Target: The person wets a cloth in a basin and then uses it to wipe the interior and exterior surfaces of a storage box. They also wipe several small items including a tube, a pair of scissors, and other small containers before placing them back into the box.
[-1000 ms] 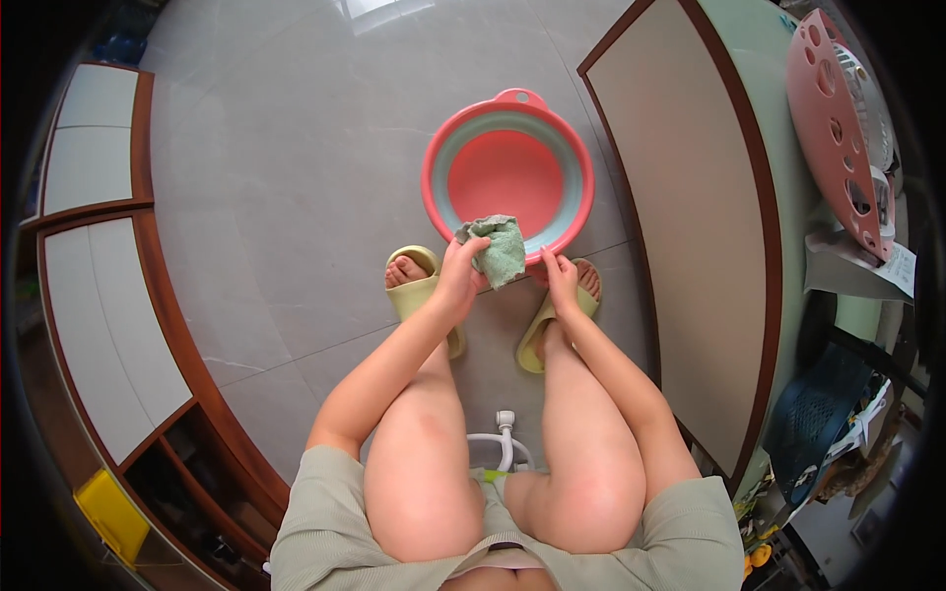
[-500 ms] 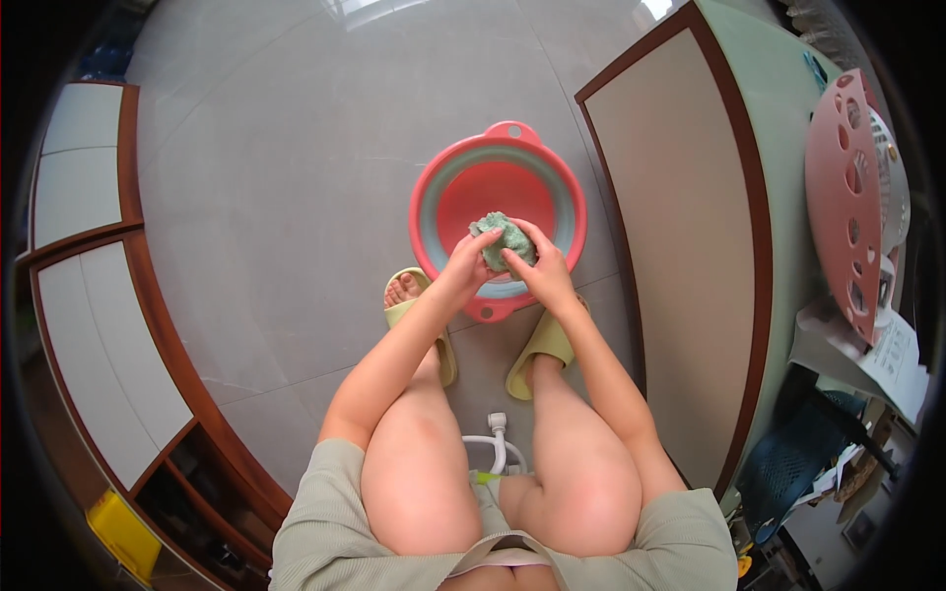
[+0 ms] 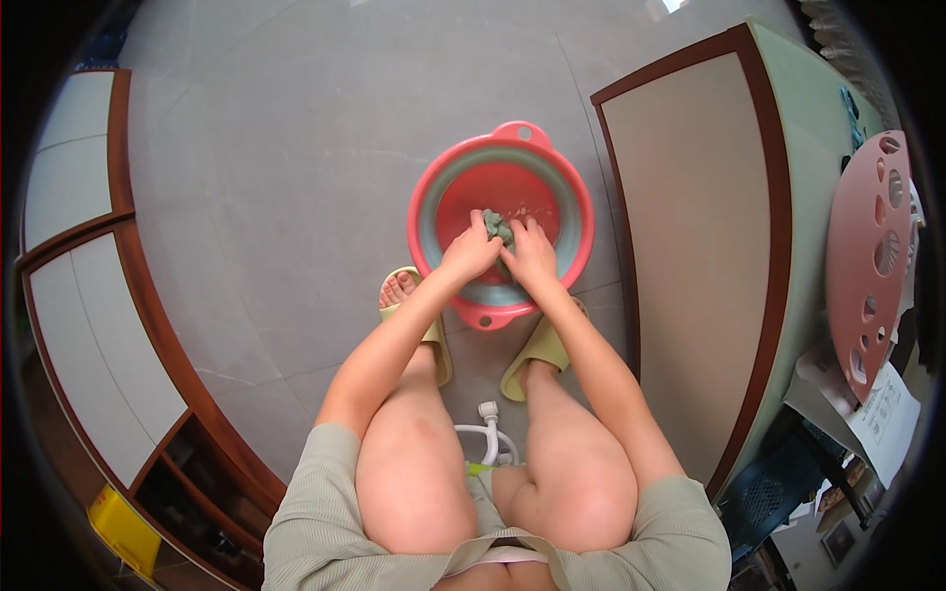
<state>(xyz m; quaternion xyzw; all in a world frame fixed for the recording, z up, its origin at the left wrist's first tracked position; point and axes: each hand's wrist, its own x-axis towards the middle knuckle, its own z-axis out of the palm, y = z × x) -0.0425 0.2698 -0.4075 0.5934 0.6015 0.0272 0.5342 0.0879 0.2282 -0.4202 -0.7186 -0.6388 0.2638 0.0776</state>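
A pink basin [image 3: 583,175] with a grey-blue inner band stands on the floor between my slippered feet. Both my hands are down inside it, working a green cloth [image 3: 498,228] that is bunched up and wet-looking. My left hand [image 3: 471,251] grips the cloth from the left with curled fingers. On the other side my right hand [image 3: 532,253] presses against it, fingers bent and partly hiding it. Small splashes or bubbles show in the basin just beyond my right fingers.
A cabinet with a pale panel and brown frame [image 3: 705,236] stands close on the right, with a pink perforated plastic piece [image 3: 867,261] on top. White-fronted cupboards [image 3: 94,335] line the left. A white hose [image 3: 490,433] lies between my legs.
My hands have lowered the cloth deeper into the basin and it looks more squashed between them. Splashes have appeared near my right hand. The view has shifted slightly.
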